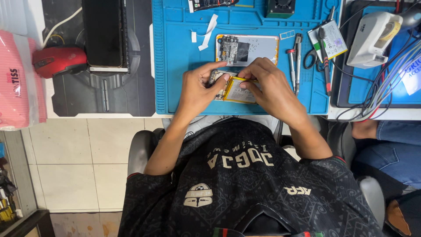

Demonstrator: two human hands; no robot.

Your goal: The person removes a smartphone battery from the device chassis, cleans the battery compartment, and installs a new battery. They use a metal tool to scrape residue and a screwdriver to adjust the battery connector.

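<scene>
Under my left grip (197,90) and right grip (267,85) lies a flat yellow-edged phone part with a grey middle (239,92), on a bright blue rubber work mat (175,52) moulded with little square trays. Farther up sits a silver-grey phone plate rimmed in gold (258,46). To my left there is a glossy red computer mouse (59,61) on a dark grey patterned mouse pad (101,94). My black shirt (245,188) bears pale swirling patterns.

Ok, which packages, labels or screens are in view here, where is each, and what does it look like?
Pink tissue pack: far left edge, soft rectangular, pink with dark print.
White label card: top right of the blue mat, small rectangle with a purple mark, under a pen.
Phone: top edge of the mat, dark, mostly cut off.
Labelled battery: between the left hand and right hand, yellow-edged.
</scene>
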